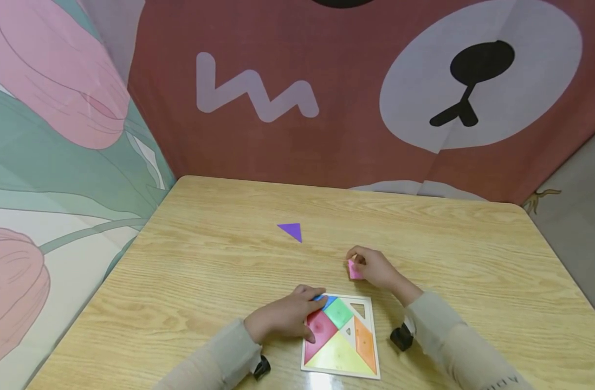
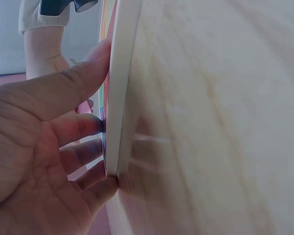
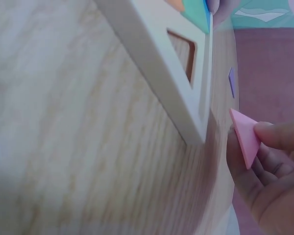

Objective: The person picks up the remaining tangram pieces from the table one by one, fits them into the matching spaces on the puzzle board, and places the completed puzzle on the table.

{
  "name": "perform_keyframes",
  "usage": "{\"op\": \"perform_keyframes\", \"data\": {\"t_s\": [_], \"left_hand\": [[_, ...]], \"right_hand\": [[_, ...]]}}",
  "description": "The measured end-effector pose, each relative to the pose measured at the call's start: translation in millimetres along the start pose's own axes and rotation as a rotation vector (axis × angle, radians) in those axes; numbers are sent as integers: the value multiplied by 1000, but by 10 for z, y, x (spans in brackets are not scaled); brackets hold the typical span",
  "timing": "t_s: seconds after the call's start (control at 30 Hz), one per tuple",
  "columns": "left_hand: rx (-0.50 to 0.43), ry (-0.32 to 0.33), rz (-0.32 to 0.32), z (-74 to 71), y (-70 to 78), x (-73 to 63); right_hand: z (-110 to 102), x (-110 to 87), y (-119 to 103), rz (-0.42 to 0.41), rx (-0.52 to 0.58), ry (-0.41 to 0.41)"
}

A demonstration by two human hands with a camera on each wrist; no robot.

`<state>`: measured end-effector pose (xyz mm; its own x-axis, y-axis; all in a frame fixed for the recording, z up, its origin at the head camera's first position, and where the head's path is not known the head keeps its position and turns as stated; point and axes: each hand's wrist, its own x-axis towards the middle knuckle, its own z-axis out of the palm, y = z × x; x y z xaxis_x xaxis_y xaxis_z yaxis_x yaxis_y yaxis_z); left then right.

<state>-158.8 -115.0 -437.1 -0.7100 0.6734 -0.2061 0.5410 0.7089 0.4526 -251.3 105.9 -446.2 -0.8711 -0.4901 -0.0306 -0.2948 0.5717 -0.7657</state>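
A white-framed tangram board [image 1: 377,346] lies on the table near the front. Set in it are a red triangle [image 1: 319,326], a yellow triangle [image 1: 338,355], a green square [image 1: 338,313], an orange parallelogram [image 1: 364,342] and a blue piece [image 1: 330,299], partly under the fingers. Two triangular spots at its right and middle show bare frame with cutouts. Extended fingers and thumb of my left hand [image 1: 290,314] rest on its left side. My right hand [image 1: 377,268] pinches a pink triangular piece [image 3: 246,134] between thumb and fingers, just beyond the board's far right corner.
A purple triangle [image 1: 292,231] lies farther back on the wood-grain table [image 1: 205,244]. Behind the table hangs a brown printed backdrop [image 1: 341,141], with a floral one [image 1: 83,168] at the left. Both wrists wear small black devices [image 1: 401,337].
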Motion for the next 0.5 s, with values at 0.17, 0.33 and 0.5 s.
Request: {"op": "perform_keyframes", "data": {"t_s": [0.17, 0.33, 0.5], "left_hand": [[-5, 2, 9, -1, 2, -5], [-3, 1, 8, 3, 1, -4], [-12, 2, 9, 4, -10, -1]], "right_hand": [[11, -50, -13, -18, 14, 35], [28, -108, -25, 20, 95, 40], [43, -179, -48, 60, 158, 24]]}}
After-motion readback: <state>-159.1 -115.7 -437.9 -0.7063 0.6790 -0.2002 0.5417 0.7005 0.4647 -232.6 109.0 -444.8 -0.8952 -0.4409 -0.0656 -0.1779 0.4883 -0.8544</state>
